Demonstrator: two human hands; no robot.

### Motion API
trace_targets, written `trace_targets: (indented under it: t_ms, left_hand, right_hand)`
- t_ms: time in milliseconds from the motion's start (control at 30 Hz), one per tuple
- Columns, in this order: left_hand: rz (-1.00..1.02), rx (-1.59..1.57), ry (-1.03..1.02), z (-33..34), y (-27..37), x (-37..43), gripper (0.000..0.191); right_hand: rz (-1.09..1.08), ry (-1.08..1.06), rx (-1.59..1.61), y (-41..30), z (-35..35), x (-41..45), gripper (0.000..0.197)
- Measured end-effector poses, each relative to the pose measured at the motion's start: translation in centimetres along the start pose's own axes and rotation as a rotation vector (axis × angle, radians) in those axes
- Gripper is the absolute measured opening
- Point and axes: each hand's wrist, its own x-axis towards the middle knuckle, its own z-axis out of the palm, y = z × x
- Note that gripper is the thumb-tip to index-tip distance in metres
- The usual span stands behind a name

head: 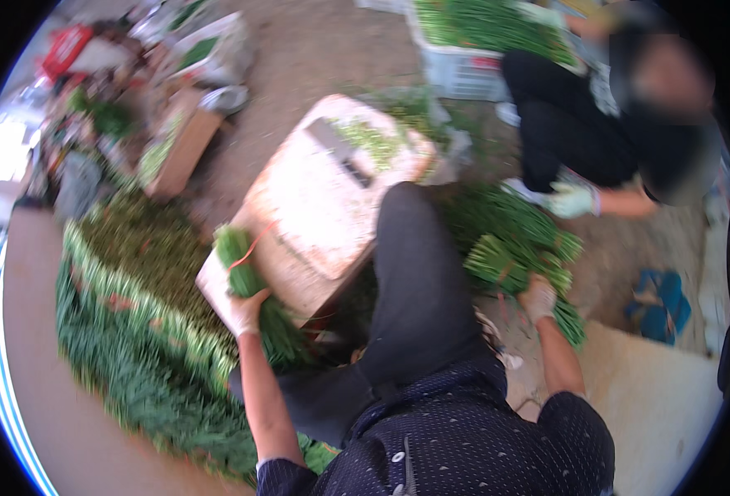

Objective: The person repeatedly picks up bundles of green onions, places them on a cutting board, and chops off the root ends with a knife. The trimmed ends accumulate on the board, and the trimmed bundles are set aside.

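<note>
My left hand (246,313), in a pale glove, is closed around a bundle of green chive-like stalks (238,248). A red band circles that bundle, and its pale cut ends point away from me over the near-left corner of a low wooden block (290,288). To my right, my gloved right hand (538,299) touches the near end of a pile of similar bundles (495,217); blur hides how its fingers sit. One banded bundle (495,263) lies just left of it. On the block rests a pale cutting board (315,211) bearing a knife (334,146) and chopped trimmings (371,142).
A long stack of banded bundles (135,353) lines my left side. Farther off are a cardboard box (185,149) and a white sack (222,49). A co-worker's gloved hand (569,199) is near the right pile, below a plastic crate (464,71) of greens. Blue footwear (659,304) lies right.
</note>
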Motion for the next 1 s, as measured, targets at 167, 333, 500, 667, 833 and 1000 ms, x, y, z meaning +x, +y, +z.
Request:
trace_targets:
  t_ms: [167,333,500,667,833,1000]
  left_hand:
    - [-0.109,0.097,0.242,-0.2,1.3,-1.9,0.061]
    - [-0.055,-0.188,0.249,-0.7,4.4,-5.0,0.062]
    - [0.222,-0.311,0.255,-1.8,7.2,-6.8,0.082]
    - [0.878,0.371,0.502,-3.9,11.6,-5.4,0.089]
    - [0.961,0.673,0.281,-0.8,9.6,-2.8,0.08]
    - [0.483,1.053,-0.023,5.9,5.8,-2.9,0.112]
  right_hand:
    - [-0.059,0.187,-0.215,3.0,-0.3,5.1,0.065]
    - [-0.039,0.052,-0.198,3.6,-2.1,8.9,0.076]
    - [-0.285,-0.177,0.108,-4.6,-7.0,10.3,0.045]
    - [-0.697,0.286,0.531,-20.3,-14.7,10.8,0.023]
    - [-0.648,0.111,0.367,-34.6,-17.4,14.1,0.046]
    - [-0.532,-0.142,-0.034,-44.7,-12.6,16.9,0.059]
